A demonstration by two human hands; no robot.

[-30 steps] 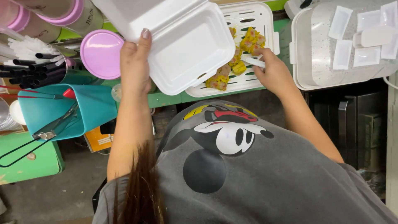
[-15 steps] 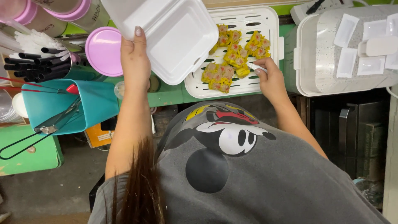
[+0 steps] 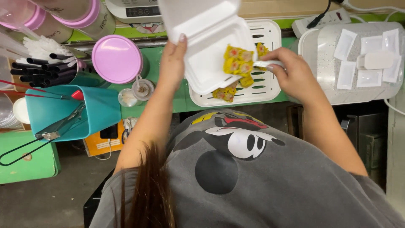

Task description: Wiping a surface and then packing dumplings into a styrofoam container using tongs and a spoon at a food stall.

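Several yellow dumplings lie bunched at the right edge of an open white foam box, with a few more left below it on the white slotted tray. The box hangs tilted above the tray's left half, its lid raised toward the far side and its open tray facing the right hand. The left hand grips the box's left edge, fingers curled under it and thumb on the rim. The right hand, just right of the dumplings, is closed around a white tool whose tip touches the pile; which kind of tool it is cannot be told. The tool's long axis runs left to right, from hand to box. The right hand is thus the nearer to the food. Outward to the left stand a pink lid, a cup of black straws and a teal bin; to the right, a pale lidded container.
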